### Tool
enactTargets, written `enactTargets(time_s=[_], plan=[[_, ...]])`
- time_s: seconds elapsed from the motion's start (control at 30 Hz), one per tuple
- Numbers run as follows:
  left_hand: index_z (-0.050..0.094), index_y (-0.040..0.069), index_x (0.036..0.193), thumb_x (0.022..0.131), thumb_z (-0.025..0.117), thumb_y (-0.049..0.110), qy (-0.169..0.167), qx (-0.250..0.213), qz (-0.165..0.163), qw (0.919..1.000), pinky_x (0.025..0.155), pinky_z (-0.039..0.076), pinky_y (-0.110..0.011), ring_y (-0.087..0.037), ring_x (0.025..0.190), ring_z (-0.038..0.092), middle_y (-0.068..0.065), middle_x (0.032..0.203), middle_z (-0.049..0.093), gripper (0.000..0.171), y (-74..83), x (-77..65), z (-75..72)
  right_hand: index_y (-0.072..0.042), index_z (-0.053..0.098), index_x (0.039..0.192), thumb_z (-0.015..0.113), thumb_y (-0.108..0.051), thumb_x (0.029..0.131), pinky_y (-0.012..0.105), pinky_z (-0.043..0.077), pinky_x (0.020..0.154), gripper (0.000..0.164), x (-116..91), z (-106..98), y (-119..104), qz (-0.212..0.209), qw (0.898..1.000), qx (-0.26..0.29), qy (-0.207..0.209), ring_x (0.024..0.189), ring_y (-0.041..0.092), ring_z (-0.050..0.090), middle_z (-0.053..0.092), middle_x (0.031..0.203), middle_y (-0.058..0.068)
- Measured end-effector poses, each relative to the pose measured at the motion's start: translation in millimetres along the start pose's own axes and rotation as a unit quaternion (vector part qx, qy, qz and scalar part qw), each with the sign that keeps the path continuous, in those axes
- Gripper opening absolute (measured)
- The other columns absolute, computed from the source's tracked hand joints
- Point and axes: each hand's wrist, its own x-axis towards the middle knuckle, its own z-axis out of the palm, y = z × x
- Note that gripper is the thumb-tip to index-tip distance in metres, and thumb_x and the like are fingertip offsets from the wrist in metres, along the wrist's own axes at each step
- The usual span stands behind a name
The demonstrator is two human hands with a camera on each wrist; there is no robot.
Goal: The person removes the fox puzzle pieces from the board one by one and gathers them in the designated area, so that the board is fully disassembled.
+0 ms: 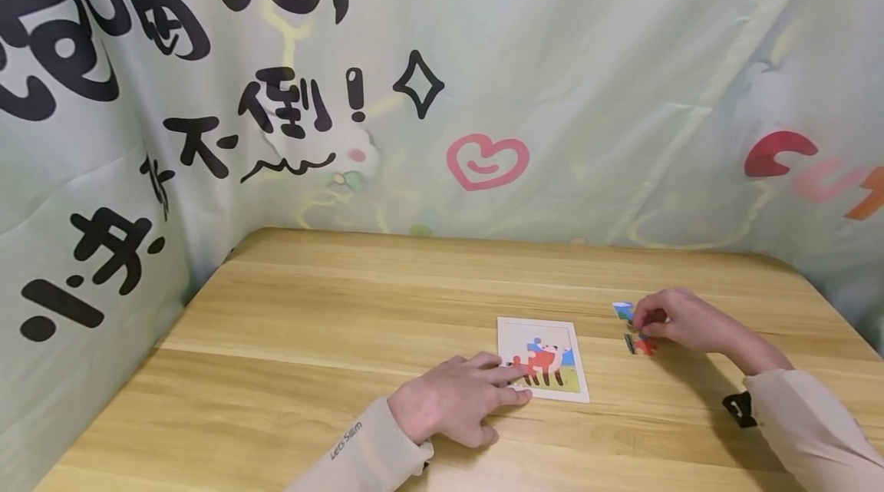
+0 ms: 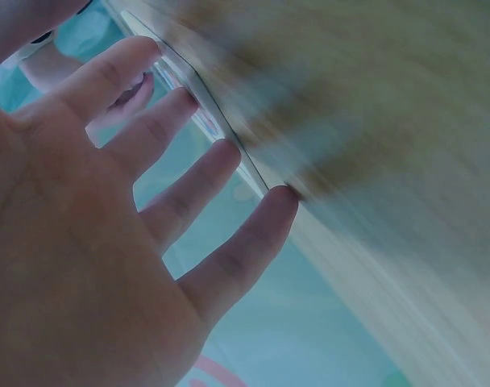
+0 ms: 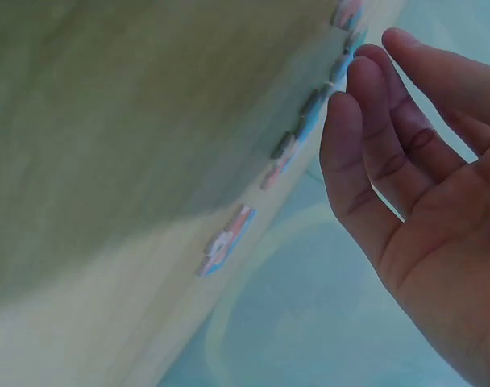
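Note:
A white-bordered jigsaw board (image 1: pixel 582 394) with a partly assembled red animal picture lies on the table. My left hand (image 1: pixel 459 402) rests on its left side with fingers spread. In the left wrist view the fingertips of the left hand (image 2: pixel 108 177) touch along the board's edge. To the right of the board, my right hand (image 1: pixel 691 321) reaches down over loose jigsaw pieces, a blue-and-green one (image 1: pixel 622 309) and a red one (image 1: pixel 644 346). The right wrist view shows the right hand's (image 3: pixel 414 153) fingers loosely bent beside several pieces (image 3: pixel 226 240), with no piece visible between them.
The wooden table (image 1: pixel 311 308) has rounded far corners. A pale printed curtain (image 1: pixel 587 77) hangs behind it and along the left side. A black band (image 1: pixel 740 409) shows at the right sleeve's cuff.

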Motion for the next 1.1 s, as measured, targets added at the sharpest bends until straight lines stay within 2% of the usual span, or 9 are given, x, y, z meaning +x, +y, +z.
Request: enactTargets(time_s=[0.17, 0.37, 0.83, 1.1], plan=[[0.044, 0.038, 0.154, 0.094, 0.067, 0.039, -0.002, -0.001, 0.002, 1.0, 0.112, 0.038, -0.036, -0.012, 0.148, 0.027, 0.017, 0.163, 0.026, 0.063, 0.5, 0.6, -1.4, -0.008, 0.07, 0.085, 0.069, 0.01, 0.086, 0.026, 0.049, 0.061, 0.018, 2, -3, -6, 0.011, 1.0, 0.015, 0.002, 0.073, 0.0, 0.053, 0.066, 0.083, -0.007], [0.044, 0.039, 0.154, 0.095, 0.067, 0.039, -0.003, -0.002, 0.0, 1.0, 0.112, 0.037, -0.036, -0.012, 0.148, 0.027, 0.018, 0.164, 0.025, 0.063, 0.3, 0.3, -1.8, -0.006, 0.07, 0.086, 0.073, 0.008, 0.086, 0.026, 0.052, 0.061, 0.015, 11, 2, -19, -0.032, 0.999, 0.021, 0.019, 0.073, 0.0, 0.058, 0.068, 0.083, -0.006], [0.043, 0.039, 0.154, 0.095, 0.067, 0.04, -0.003, -0.005, -0.001, 1.0, 0.112, 0.037, -0.038, -0.012, 0.148, 0.026, 0.019, 0.164, 0.025, 0.064, 0.4, 0.4, -1.0, -0.007, 0.074, 0.091, 0.073, 0.006, 0.087, 0.026, 0.053, 0.065, 0.014, 46, 22, -58, -0.082, 0.994, 0.066, -0.022, 0.075, 0.004, 0.057, 0.068, 0.086, -0.004], [0.044, 0.039, 0.154, 0.094, 0.067, 0.041, -0.002, 0.003, 0.003, 1.0, 0.111, 0.038, -0.037, -0.012, 0.148, 0.027, 0.018, 0.163, 0.026, 0.064, -0.1, 0.8, -1.2, -0.007, 0.076, 0.098, 0.076, -0.002, 0.086, 0.026, 0.051, 0.065, 0.013, 60, 35, -71, -0.093, 0.993, 0.055, -0.043, 0.075, 0.005, 0.053, 0.065, 0.09, -0.005]])
